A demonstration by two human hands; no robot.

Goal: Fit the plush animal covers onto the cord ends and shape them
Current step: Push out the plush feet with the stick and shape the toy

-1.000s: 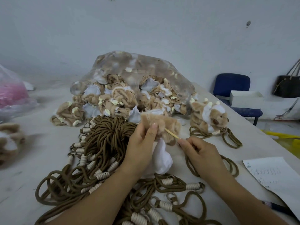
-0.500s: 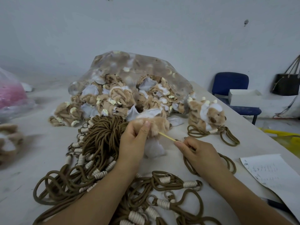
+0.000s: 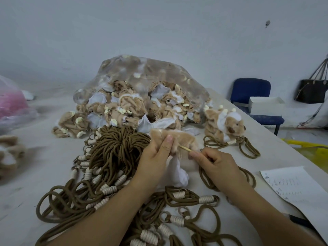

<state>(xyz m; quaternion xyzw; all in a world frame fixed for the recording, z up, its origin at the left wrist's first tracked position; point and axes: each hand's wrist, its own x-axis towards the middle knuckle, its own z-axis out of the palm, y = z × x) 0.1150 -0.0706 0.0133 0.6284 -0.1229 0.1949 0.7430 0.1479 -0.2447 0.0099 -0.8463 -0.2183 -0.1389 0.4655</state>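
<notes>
Counter: a pale, scuffed counter (image 3: 44,157) takes up most of what I see and runs back to a plain grey-white wall (image 3: 159,32).
Room, right side: a blue chair (image 3: 252,89) stands past the counter's right edge with a white box (image 3: 266,105) on its seat. A dark bag (image 3: 310,91) hangs against the wall beside it. Something yellow (image 3: 310,148) lies low on the floor, too blurred to name.
Back of counter: a clear plastic bag (image 3: 150,77) lies on its side, spilling tan-and-white plush covers (image 3: 124,110) onto the counter.
Left edge: a pink-filled bag (image 3: 12,102), and nearer, a blurred tan plush piece (image 3: 8,153).
Right side of counter: a finished plush animal (image 3: 225,123) sits on its cord loop (image 3: 248,148), just beside the bag's mouth. A written sheet of paper (image 3: 298,185) lies at the near right, with a dark pen (image 3: 300,221) at its near edge.
Cords: brown cords (image 3: 115,148) with cream-wrapped ends are heaped left of centre and sprawl under both forearms.
Plush cover (image 3: 175,139): held above the middle of the counter, in front of the spilled heap, with its white lining (image 3: 177,173) hanging between the hands.
Left hand (image 3: 154,160): grip clenched on the cover, thumb upright on the tan fur.
Right hand (image 3: 218,162): grip pinching a thin wooden stick (image 3: 185,148) whose far end goes into the cover.
In the way: the forearms hide part of the cords, and the left hand hides the cover's near side. I cannot tell whether a cord end is inside.
</notes>
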